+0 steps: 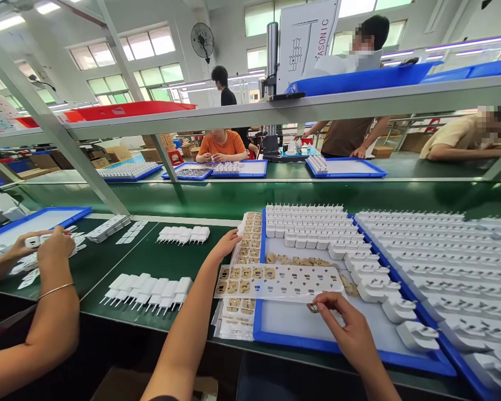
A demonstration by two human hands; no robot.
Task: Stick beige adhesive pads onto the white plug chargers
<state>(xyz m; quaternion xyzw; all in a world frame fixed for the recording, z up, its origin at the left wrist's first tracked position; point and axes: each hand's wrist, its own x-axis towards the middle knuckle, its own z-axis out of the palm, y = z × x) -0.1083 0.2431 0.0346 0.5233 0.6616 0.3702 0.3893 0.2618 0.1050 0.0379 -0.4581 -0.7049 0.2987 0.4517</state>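
My right hand (344,323) pinches a small brown adhesive sticker (313,307) between thumb and fingertips, above the front of a blue-rimmed tray (300,341). Just behind it, a translucent sticker sheet (292,281) lies across the tray's left rim, with brown stickers at its left end and bare cut-outs elsewhere. At the left edge of a stack of sticker sheets (250,231) is my left hand (225,245), fingers stretched out; whether they press on the stack I cannot tell. Rows of white charger housings (317,236) stand in the tray, and loose brown stickers (300,260) lie behind the sheet.
White plug adapters lie in a front group (148,292) and a back group (183,234) on the green bench. A co-worker's hands (56,245) hold white parts at left. Another full tray (442,278) stands at right. A metal shelf rail (242,114) crosses above.
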